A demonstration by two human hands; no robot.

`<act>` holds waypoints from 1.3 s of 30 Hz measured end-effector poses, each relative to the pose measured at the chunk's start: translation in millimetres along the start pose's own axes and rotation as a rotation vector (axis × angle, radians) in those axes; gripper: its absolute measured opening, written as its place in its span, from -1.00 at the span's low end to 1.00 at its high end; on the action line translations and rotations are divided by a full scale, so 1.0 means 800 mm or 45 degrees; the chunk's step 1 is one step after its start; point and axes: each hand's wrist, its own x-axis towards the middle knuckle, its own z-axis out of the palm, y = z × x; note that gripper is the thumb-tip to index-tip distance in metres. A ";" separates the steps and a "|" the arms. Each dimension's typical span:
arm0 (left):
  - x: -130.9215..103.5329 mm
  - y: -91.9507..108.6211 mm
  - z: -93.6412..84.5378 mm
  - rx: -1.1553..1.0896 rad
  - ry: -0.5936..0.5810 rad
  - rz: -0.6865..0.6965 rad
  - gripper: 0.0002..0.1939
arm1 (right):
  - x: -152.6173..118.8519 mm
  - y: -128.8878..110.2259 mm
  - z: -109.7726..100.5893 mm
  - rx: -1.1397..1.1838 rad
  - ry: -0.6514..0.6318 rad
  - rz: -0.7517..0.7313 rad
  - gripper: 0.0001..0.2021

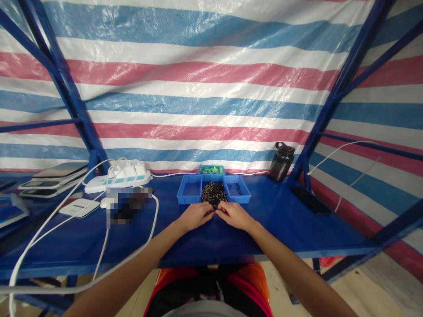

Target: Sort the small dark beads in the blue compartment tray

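Observation:
My left hand and my right hand meet at the front edge of the middle blue bin. Both have their fingers pinched together, almost touching; what sits between the fingertips is too small to make out. Just beyond them, a heap of small black and brass-coloured parts fills the middle bin. On the left stands a blue bin with nothing visible inside. The right blue bin holds a few small dark pieces. Behind, a smaller blue bin contains green pieces.
A dark bottle stands at the back right, near a black flat object. Leftward are a white power strip, a white flat box, stacked devices and a looping white cable. Blue frame posts flank the table.

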 end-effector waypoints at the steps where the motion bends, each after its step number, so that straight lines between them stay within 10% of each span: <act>1: 0.000 0.000 0.000 -0.006 -0.001 0.002 -0.81 | 0.000 -0.001 0.000 0.000 -0.014 -0.015 -0.88; 39: -0.002 -0.001 -0.007 -0.176 0.105 0.153 -0.74 | 0.002 0.018 -0.001 0.362 -0.070 0.040 -0.81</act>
